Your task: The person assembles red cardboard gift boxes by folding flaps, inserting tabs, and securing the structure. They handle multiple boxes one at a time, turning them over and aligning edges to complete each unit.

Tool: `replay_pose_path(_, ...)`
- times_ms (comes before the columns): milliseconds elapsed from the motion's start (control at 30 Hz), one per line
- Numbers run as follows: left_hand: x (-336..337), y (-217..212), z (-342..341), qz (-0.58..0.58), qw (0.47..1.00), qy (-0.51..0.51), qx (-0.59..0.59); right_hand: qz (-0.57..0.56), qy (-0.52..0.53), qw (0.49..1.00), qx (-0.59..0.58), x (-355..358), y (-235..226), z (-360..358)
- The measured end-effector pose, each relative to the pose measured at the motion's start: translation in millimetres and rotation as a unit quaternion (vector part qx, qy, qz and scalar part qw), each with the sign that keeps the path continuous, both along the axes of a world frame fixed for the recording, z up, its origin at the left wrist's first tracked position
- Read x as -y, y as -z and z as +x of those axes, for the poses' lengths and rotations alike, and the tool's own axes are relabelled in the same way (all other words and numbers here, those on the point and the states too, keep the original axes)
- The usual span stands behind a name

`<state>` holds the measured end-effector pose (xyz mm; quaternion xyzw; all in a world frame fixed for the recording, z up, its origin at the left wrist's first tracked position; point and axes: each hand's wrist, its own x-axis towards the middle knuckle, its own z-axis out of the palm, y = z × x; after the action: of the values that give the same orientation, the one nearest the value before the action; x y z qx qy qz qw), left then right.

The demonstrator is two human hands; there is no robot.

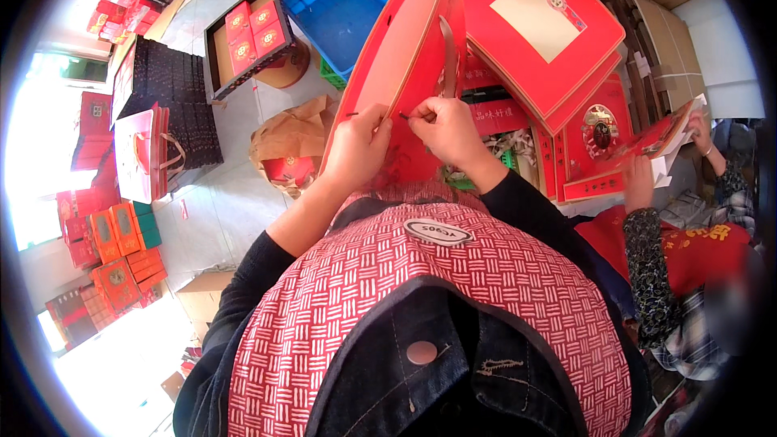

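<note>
Pinched between thumb and fingers of both hands: the lower edge of a flat red cardboard gift-box panel (405, 57), held upright and tilted away over a red-and-white patterned apron (421, 291). Left hand (358, 148) clamped on the panel's near corner, seemingly steadying it; right hand (443, 131) closed on a thin dark cord end at the fold, just below a grey ribbon handle (447, 53) hanging along the crease. Just right, a co-worker's hand (639, 182) in a dark patterned sleeve resting on another red box piece. Behind the panel, stacked red box lids (550, 32) with a pale window, probably within reach for the same work. On the floor to the left, a crumpled brown paper bag (291, 142), then red paper gift bags (142, 154). Farther off, a dark tray of small red boxes (251, 32) and a blue plastic crate (336, 8).
</note>
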<state>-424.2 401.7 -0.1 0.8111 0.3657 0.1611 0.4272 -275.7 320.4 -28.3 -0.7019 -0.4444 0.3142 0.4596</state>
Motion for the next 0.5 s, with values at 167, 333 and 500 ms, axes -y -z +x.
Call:
replay_pose_path(167,-6,0,1,0.0,1.0,0.01,-0.022,-0.023,-0.007,0.999,-0.022,-7,-6,5)
replay_pose_path(333,-2,3,4,0.059,0.998,0.03,-0.02,-0.051,-0.018,0.998,-0.021,-7,-12,11)
replay_pose_path(500,0,-6,6,0.072,0.995,0.053,-0.034,-0.056,-0.048,0.997,0.029,-9,-23,13)
